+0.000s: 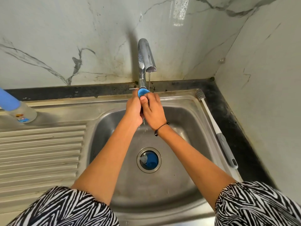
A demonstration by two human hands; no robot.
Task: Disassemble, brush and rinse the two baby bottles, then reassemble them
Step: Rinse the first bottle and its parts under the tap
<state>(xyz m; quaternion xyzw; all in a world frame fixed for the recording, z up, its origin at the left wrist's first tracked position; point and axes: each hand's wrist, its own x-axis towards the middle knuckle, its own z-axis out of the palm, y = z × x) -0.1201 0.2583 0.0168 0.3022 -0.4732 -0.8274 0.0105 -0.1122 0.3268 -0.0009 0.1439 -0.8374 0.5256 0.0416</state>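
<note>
Over the steel sink (pixel 187 128), both hands hold a blue bottle collar ring (pixel 143 93) under a thin stream from the tap (pixel 146 56). My left hand (pixel 134 108) grips the ring from the left, and my right hand (pixel 153 110) pinches it from the right with the thumb against it. Water runs off below my hands. A second baby bottle (pixel 17 110) with a blue cap stands on the drainboard at the far left. In the drain hole lie a blue cap and a clear teat (pixel 149 159). A white and grey bottle brush (pixel 215 126) lies along the sink's right rim.
The ribbed drainboard (pixel 40 152) spreads left of the basin. A black counter strip (pixel 236 128) runs behind and to the right of the sink, up to the marble-patterned walls. Zebra-print sleeves cover both my upper arms at the bottom edge.
</note>
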